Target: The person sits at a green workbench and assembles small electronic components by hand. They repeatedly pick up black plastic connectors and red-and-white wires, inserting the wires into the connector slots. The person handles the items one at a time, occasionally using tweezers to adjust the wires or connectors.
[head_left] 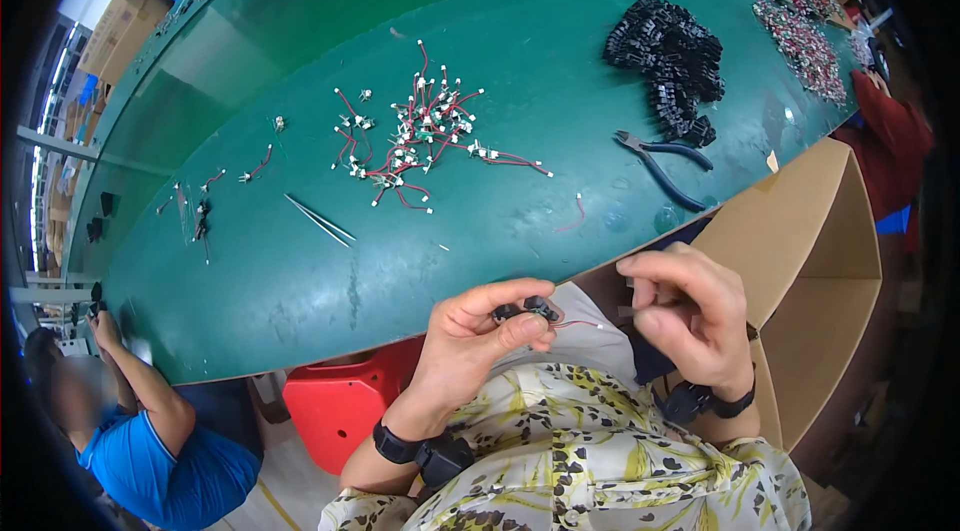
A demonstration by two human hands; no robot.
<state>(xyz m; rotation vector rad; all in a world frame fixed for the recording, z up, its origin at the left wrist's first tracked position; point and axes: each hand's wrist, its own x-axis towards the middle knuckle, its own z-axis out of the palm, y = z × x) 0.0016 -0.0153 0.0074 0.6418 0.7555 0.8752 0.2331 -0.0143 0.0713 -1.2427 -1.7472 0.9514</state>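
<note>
Just off the table's front edge, my left hand point(478, 336) is closed, its thumb and fingers gripping a small black plastic part point(540, 307). A thin red wire with a white end point(578, 324) sticks out from it to the right. My right hand point(690, 316) is held up a short way to the right, apart from the part. Its fingers are curled, with a gap between index finger and thumb, and I see nothing held there. Nearest on the table are a loose red wire point(572, 218) and blue-handled cutting pliers point(662, 166).
Wired white connectors point(425, 126) lie scattered on the green table point(520, 31), left of a black parts pile point(665, 56). Tweezers point(320, 221) lie nearer. An open cardboard box point(790, 306) stands right, a red stool point(345, 411) left. Co-workers sit at left point(170, 461) and far right point(890, 151).
</note>
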